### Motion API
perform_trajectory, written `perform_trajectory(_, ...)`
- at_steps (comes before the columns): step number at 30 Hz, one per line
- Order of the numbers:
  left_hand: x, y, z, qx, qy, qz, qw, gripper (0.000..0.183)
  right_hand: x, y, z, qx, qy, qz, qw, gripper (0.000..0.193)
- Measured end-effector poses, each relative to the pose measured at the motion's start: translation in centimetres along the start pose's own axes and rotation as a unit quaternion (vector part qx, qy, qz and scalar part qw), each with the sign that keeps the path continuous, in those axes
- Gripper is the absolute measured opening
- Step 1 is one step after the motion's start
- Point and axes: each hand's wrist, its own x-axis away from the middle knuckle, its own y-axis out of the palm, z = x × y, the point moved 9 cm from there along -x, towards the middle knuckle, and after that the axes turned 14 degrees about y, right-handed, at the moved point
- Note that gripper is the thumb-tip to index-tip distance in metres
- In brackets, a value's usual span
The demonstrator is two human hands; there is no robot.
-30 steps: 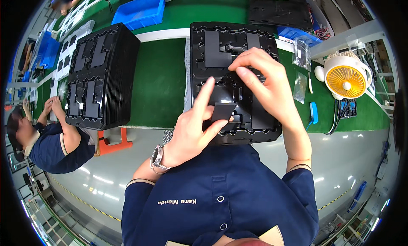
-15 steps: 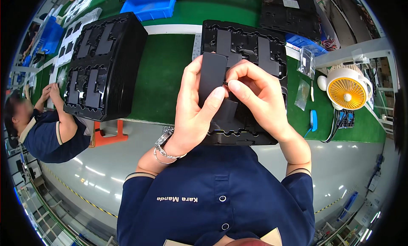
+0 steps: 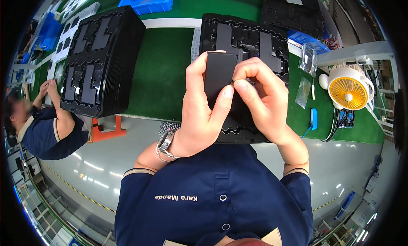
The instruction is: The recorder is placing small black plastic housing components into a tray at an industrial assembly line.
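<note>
My left hand point(image 3: 199, 110) is wrapped round a flat, dark grey rectangular piece point(image 3: 220, 74) with rounded corners, its thumb pressed along the lower right side. At the right edge of that piece, the thumb and forefinger of my right hand point(image 3: 265, 101) are pinched together. Whatever sits between those fingertips is too small or hidden to name. Below both hands lies a black moulded plastic tray point(image 3: 278, 31) with wavy-edged compartments. Dark grey L-shaped parts, one at the upper left point(image 3: 224, 36) and another at the upper right point(image 3: 266, 46), rest in it.
To the left rises a tall stack of black trays point(image 3: 127, 55) on the green table point(image 3: 163, 72). A blue bin point(image 3: 148, 2) stands behind. At right are a white and yellow fan point(image 3: 348, 93), clear plastic bags point(image 3: 303, 91) and a blue tool point(image 3: 313, 118). A co-worker point(image 3: 49, 129) sits far left.
The dark grey piece and both hands have shifted slightly to the right, and the piece looks more upright. My right fingertips remain pinched at its edge.
</note>
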Motion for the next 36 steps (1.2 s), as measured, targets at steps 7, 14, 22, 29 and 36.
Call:
perform_trajectory(7, 0.0, 0.3, 0.0, -0.002, -0.016, -0.005, 1.000, 0.052, -0.1, 0.0, 1.2, -0.079, 0.079, -0.037, 0.993, 0.011)
perform_trajectory(14, -0.1, 0.6, 0.5, -0.061, 0.019, -0.027, 0.998, 0.050, 0.1, -0.2, 1.0, -0.019, 0.043, -0.021, 0.999, 0.010)
perform_trajectory(22, 2.2, 3.1, -1.9, 0.425, -0.296, -0.003, 0.856, 0.052, -1.0, -1.7, 0.1, 0.000, -0.029, 0.018, 0.999, 0.016)
perform_trajectory(29, 4.9, 6.8, 0.7, 0.801, -0.487, 0.013, 0.347, 0.044, -0.4, -1.5, 1.1, 0.049, -0.018, -0.014, 0.999, 0.014)
perform_trajectory(36, 2.2, 1.7, -2.0, 0.263, -0.252, -0.038, 0.931, 0.044, 0.8, -6.1, 1.4, 0.229, 0.062, 0.073, 0.969, 0.010)
